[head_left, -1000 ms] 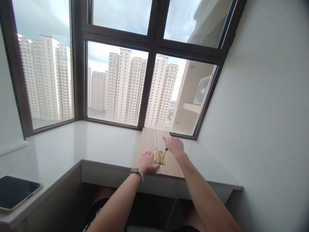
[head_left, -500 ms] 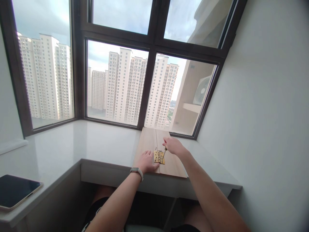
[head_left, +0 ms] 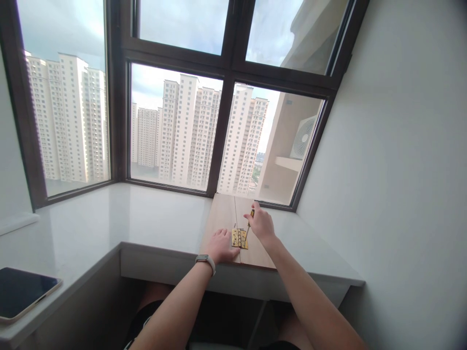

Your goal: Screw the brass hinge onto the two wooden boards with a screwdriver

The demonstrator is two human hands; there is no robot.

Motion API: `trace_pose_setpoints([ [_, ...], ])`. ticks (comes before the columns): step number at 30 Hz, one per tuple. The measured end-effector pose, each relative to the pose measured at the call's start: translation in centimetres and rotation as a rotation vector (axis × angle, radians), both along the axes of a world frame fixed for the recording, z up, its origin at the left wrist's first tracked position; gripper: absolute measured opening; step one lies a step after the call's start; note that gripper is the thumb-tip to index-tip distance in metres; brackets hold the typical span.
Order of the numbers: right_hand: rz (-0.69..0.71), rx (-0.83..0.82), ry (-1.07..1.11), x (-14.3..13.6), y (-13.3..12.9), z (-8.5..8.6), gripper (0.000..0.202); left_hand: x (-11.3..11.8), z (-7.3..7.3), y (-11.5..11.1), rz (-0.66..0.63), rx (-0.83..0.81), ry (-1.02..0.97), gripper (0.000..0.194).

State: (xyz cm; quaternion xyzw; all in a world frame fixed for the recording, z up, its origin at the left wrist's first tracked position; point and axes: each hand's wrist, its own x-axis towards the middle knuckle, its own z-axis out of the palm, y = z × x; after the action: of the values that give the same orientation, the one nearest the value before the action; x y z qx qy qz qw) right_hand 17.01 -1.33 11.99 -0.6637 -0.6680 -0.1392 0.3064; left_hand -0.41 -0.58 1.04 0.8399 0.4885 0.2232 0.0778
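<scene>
A gold hinge (head_left: 239,238) lies across the seam between two light wooden boards (head_left: 222,214). My right hand (head_left: 261,224) is closed around the handle of a screwdriver (head_left: 252,214). The shaft slants down and its tip meets the right leaf of the hinge; the screw under it is too small to make out. My left hand (head_left: 222,246) lies on the left board with fingers stretched out, thumb along the near side of the hinge. A few small dark screws (head_left: 240,229) sit at the far edge of the hinge.
The boards rest on a white windowsill counter (head_left: 160,214), reaching its front edge. A tablet (head_left: 27,291) lies on the counter at the far left. Dark window frames (head_left: 168,188) rise behind, and a white wall (head_left: 397,160) stands on the right. My legs are under the counter.
My right hand has turned at the wrist and shifted its grip, so more of the screwdriver's handle shows. The left hand and the hinge stay in place.
</scene>
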Motion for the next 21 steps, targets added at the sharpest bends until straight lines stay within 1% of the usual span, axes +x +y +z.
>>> trace_pose_setpoints([
  [2,-0.026,0.039,0.051,-0.1,-0.1,-0.5,0.031,0.0,0.1,-0.1,0.001,-0.01,0.003,0.075],
  [3,-0.015,0.049,0.068,-0.1,-0.1,-0.7,0.028,0.0,0.1,-0.1,0.001,-0.011,0.004,0.075],
  [9,0.205,0.07,0.188,0.3,0.1,-1.0,0.015,0.1,-0.1,0.0,-0.006,0.015,0.002,0.08],
  [12,0.263,0.065,0.24,0.3,0.0,-1.2,0.01,0.1,-0.1,0.1,-0.005,0.015,0.001,0.079],
  [14,0.252,0.11,0.24,0.1,-0.1,-1.5,0.009,0.1,-0.1,0.1,0.002,0.005,0.005,0.079],
  [18,0.154,0.229,0.196,-0.4,-0.3,-2.2,0.014,0.1,-0.2,0.1,0.008,0.005,0.015,0.079],
  [21,0.13,0.237,0.185,-0.7,-0.4,-2.3,0.015,0.1,-0.2,0.2,0.009,0.01,0.016,0.077],
])
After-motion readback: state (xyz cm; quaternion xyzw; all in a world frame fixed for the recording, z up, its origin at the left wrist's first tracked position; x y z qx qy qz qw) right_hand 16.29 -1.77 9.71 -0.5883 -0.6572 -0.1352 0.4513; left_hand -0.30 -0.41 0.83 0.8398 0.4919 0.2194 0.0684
